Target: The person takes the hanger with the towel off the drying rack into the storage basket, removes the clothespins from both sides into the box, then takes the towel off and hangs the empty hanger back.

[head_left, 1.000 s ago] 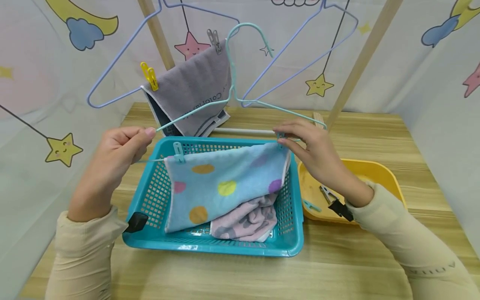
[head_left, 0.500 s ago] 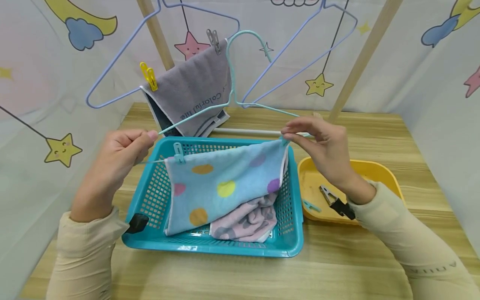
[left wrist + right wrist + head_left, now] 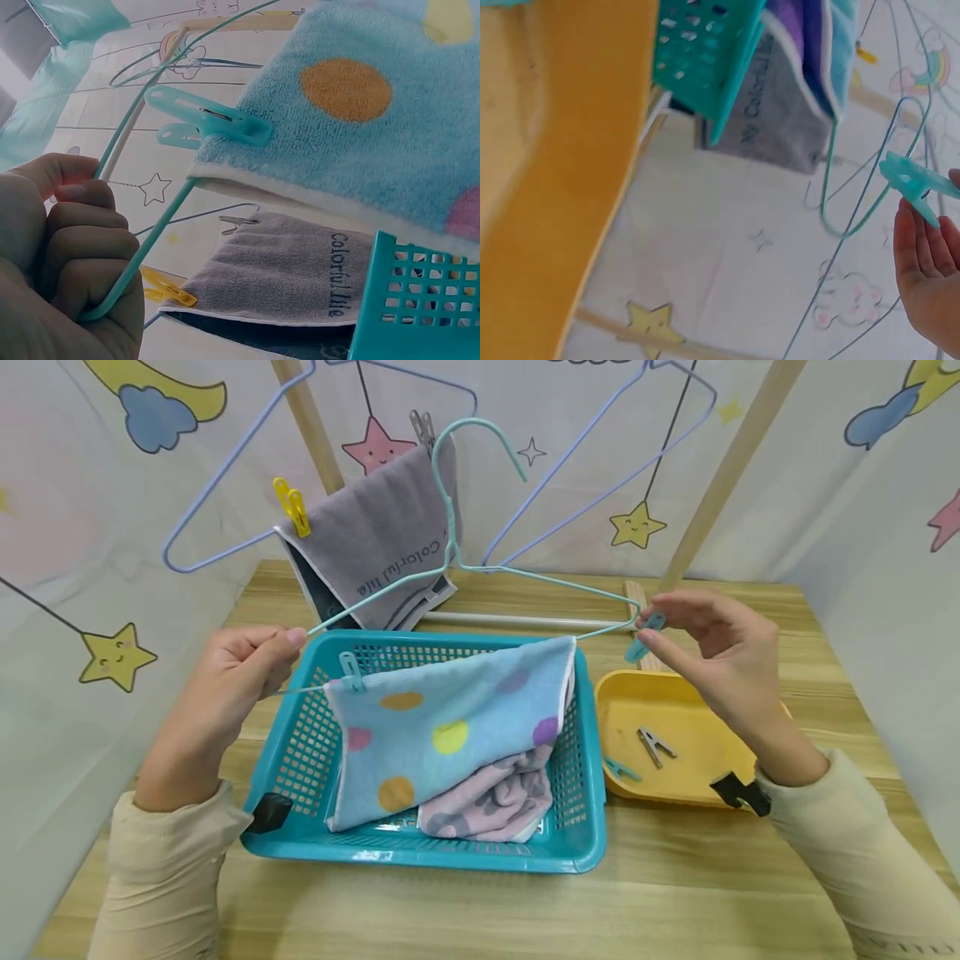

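Note:
My left hand (image 3: pixel 238 693) grips the left end of a mint-green clothes hanger (image 3: pixel 408 580). Over its lower bar hangs a light blue polka-dot towel (image 3: pixel 450 718), with a blue-green clothespin (image 3: pixel 351 670) clipped at its left corner. In the left wrist view the fingers curl round the hanger's bent end. My right hand (image 3: pixel 723 660) pinches a second blue-green clothespin (image 3: pixel 646 637) just beside the hanger's right end, apart from the towel. No clip sits on the towel's right corner. A pink and grey cloth (image 3: pixel 491 802) lies beneath the towel in the teal basket (image 3: pixel 427 853).
Right of the basket stands a yellow tray (image 3: pixel 697 685) with a metal clip (image 3: pixel 657 747) and a blue-green clothespin (image 3: pixel 621 770). Behind, a grey towel (image 3: pixel 382 527) hangs on a lilac hanger (image 3: pixel 225 477), held by yellow (image 3: pixel 292 508) and grey clips. Another lilac hanger (image 3: pixel 570 460) hangs right.
My right hand has moved right and pulled the clothespin off the towel's right corner, carrying it to the hanger's end. The hanger's hook has shifted slightly left; my left hand keeps its grip.

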`<state>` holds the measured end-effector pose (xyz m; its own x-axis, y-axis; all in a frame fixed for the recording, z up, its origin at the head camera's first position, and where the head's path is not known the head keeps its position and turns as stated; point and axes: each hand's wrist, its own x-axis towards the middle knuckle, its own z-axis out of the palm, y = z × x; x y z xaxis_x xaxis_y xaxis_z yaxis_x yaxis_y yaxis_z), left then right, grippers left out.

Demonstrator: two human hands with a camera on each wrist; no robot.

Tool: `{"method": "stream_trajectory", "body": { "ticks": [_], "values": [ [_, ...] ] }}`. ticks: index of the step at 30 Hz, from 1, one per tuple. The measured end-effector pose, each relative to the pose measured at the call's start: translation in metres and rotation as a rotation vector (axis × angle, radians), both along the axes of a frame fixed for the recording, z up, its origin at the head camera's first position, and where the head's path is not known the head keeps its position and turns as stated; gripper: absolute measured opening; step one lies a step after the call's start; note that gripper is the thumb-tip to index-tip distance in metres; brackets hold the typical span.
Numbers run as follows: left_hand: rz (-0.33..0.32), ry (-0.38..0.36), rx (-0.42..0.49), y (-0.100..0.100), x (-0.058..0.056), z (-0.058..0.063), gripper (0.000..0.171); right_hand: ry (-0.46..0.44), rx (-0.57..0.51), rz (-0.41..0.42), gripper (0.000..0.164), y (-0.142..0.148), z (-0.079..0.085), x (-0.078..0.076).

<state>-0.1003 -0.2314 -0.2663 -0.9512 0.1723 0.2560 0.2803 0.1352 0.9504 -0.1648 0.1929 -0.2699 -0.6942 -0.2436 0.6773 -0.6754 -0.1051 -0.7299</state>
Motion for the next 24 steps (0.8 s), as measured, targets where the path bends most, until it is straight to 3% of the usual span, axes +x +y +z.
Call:
{"method": "stream_trajectory", "body": {
  "ticks": [6,10,13,16,24],
  "values": [
    [0.006,-0.004,-0.024,0.000,-0.001,-0.001,0.040,-0.083,0.164,-0.055,0.031,0.030,-0.017,0.000],
    [0.012,-0.010,-0.039,0.000,-0.001,-0.002,0.041,-0.093,0.321,-0.123,0.033,0.045,-0.032,-0.001],
    [0.032,-0.014,-0.068,0.001,-0.001,-0.001,0.042,-0.092,0.376,-0.149,0.033,0.054,-0.045,-0.005],
    [0.037,-0.013,-0.077,0.002,-0.002,-0.001,0.042,-0.090,0.398,-0.168,0.030,0.053,-0.045,-0.003],
    [-0.019,-0.001,-0.023,0.001,-0.006,-0.003,0.040,-0.067,0.460,-0.198,0.026,0.036,-0.026,0.005]
  ]
}}
